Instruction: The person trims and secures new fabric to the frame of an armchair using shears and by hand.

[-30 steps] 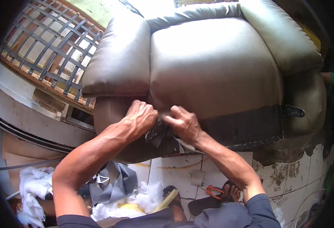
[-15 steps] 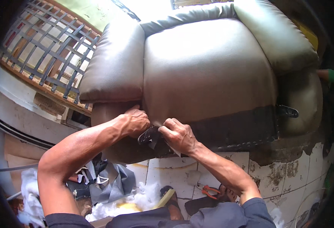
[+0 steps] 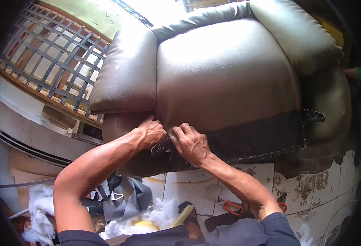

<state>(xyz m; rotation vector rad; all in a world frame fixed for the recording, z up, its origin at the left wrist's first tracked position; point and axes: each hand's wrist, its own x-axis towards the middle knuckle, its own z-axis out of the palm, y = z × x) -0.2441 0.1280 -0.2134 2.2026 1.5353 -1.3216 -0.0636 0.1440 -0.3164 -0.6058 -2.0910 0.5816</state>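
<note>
A dark brown leather armchair [image 3: 229,78] fills the middle, its seat cover ending in a darker strip [image 3: 254,135] with a stitched or stapled lower edge. At the cover's front left corner my right hand [image 3: 191,143] pinches the leather, its fingers bent and pressed together. My left hand [image 3: 151,133] sits right beside it, below the left armrest [image 3: 125,78]. Its fingers are curled against the seat's side; their tips are hidden. Just under both hands a black metal bracket [image 3: 160,147] sticks out. A similar bracket [image 3: 314,116] shows at the chair's right side.
At the left stands a wooden frame with woven black straps [image 3: 65,57]. Grey fabric scraps [image 3: 127,201] and white stuffing [image 3: 160,215] lie on the tiled floor near my legs. Orange-handled pliers [image 3: 231,207] lie by my right forearm. Another person's hand [image 3: 351,74] shows at the far right.
My right hand has turned slightly and shifted up on the cover's corner. My left hand stays beside it, its fingers a little shifted. The whole view has moved slightly.
</note>
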